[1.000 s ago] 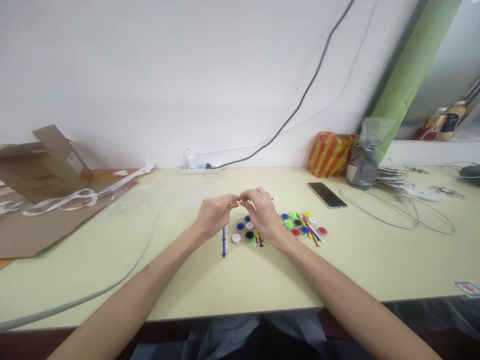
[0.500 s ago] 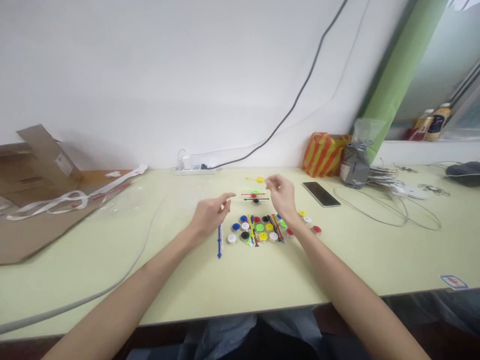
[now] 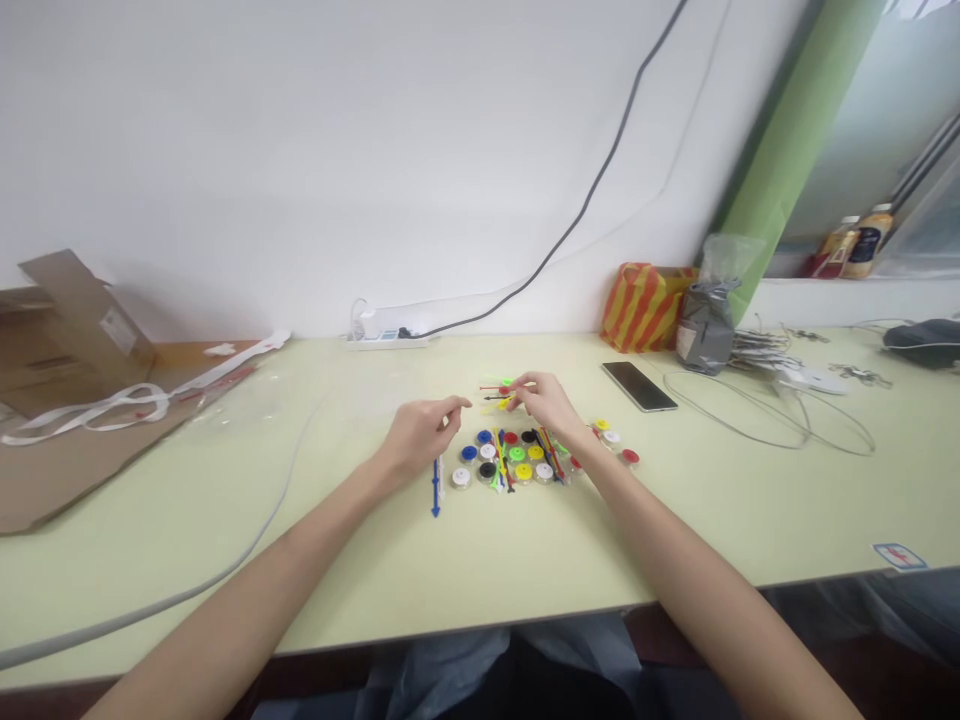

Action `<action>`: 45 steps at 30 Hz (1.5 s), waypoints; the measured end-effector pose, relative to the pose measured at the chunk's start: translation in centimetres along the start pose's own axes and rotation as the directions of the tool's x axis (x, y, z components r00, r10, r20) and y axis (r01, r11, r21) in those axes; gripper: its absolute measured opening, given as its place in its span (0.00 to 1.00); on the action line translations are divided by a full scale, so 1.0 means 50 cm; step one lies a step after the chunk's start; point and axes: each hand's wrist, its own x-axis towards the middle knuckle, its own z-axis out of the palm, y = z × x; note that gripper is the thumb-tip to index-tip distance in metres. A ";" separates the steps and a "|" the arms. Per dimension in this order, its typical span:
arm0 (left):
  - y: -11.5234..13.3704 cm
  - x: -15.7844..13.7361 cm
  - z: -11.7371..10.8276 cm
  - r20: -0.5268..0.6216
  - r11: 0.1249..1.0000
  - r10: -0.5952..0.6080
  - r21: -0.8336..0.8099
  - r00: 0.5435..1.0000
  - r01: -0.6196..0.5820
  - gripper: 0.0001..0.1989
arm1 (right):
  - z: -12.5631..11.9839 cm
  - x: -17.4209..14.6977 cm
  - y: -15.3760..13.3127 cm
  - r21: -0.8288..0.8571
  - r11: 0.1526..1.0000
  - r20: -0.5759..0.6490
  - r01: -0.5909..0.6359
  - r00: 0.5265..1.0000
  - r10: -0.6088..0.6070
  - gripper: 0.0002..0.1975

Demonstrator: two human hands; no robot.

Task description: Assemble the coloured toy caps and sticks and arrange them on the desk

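My right hand (image 3: 546, 408) pinches a yellow arrow spinner (image 3: 502, 404) between thumb and fingertips, low over the table. Just behind it, a red arrow spinner (image 3: 495, 388) and a black one (image 3: 493, 398) are partly covered by my fingers. A bit of green (image 3: 508, 382) shows at the back. To the left, my left hand (image 3: 421, 432) hovers with its index finger stretched out and nothing visible in it. Nearer to me lie several coloured round discs on clear bases, such as a white disc (image 3: 461, 478), and loose arrows, including a blue arrow (image 3: 436, 490).
A phone (image 3: 639, 386) lies on the right, before a striped bag (image 3: 645, 308) and a grey pouch (image 3: 706, 325). Thin cables (image 3: 765, 440) trail there. A power strip (image 3: 386, 340) stands against the wall. Flattened cardboard (image 3: 82, 470) and a grey cable (image 3: 247, 555) occupy the left.
My right hand has taken hold of the yellow spinner from the back and brought it toward me, in front of the black and red ones. My left hand has hardly moved.
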 end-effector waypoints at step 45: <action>-0.019 0.000 -0.001 0.116 0.993 -0.041 0.118 0.992 0.027 0.14 | 0.010 -0.087 -0.132 -0.522 0.767 0.058 0.373 0.913 -0.404 0.11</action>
